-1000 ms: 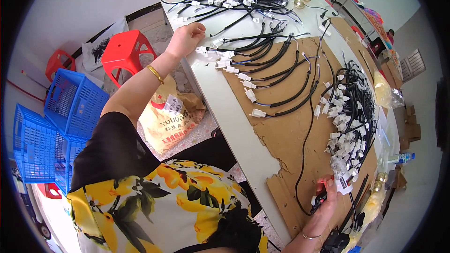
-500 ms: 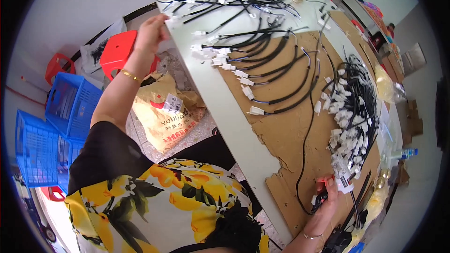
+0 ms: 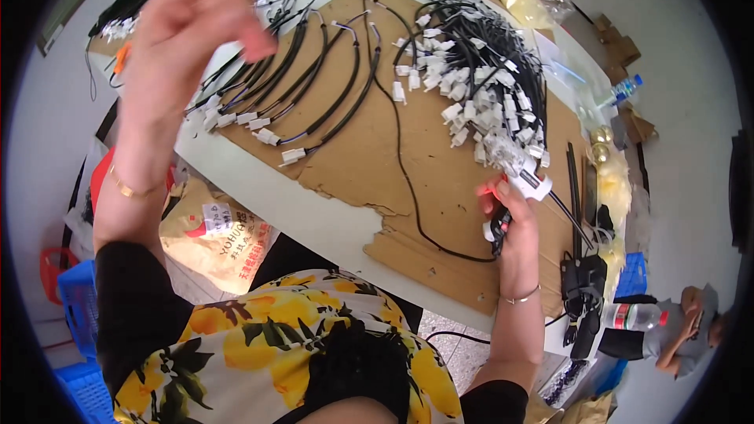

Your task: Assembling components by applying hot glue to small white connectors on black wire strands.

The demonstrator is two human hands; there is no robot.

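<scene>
- Nearest, at ten to eleven o'clock, the left hand [image 3: 192, 23] was raised, fingers loosely curled; because of blur, one could not tell if it held anything.
- At three o'clock, the right hand [image 3: 520, 224] gripped a small black object [image 3: 498, 242], beside a white device [image 3: 539, 187].
- At eleven o'clock, black cables [image 3: 349, 94] lay in a row on cardboard [image 3: 448, 177]. The step was apparently laying out cables; the next move probably called for careful separating.
- Compared with before, the left hand had left the table's edge; the view had turned rightward.
- At one o'clock lay a cable pile [image 3: 479, 78].
</scene>
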